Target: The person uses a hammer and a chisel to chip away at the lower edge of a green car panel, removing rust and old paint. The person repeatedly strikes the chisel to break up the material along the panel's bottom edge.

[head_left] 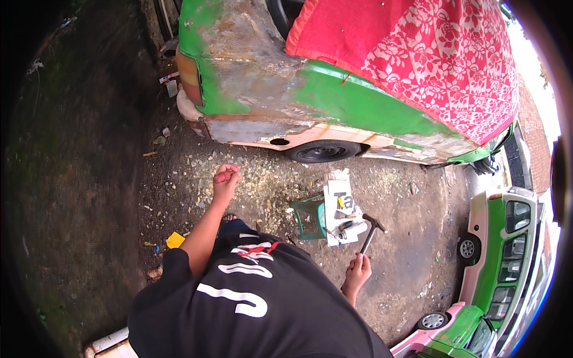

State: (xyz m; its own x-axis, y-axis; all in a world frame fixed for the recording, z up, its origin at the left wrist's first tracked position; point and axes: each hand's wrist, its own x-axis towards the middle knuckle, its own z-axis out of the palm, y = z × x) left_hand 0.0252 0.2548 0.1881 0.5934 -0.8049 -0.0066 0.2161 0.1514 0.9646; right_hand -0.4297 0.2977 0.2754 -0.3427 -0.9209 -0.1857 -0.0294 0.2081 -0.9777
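Observation:
My right hand [356,273] is wrapped round the handle of a hammer [367,240], whose dark head points up and away from me. The hammer is in the air beside a green plastic stool [309,222]. White printed sheets [334,194] lie on the stool, with a dark cylindrical tool [345,226] and other small items on them. My left hand [226,181] is raised over the ground with its fingers curled closed; what they hold, if anything, is hidden. In front of me stands a van [250,77] with patchy green and bare grey bodywork.
A red floral cloth [418,65] drapes over the van, above its rear wheel [325,151]. Paint flakes and debris litter the ground. A yellow scrap [175,240] lies at left. Green and pink vehicles [486,256] stand at right; a dark mossy surface [77,179] fills the left.

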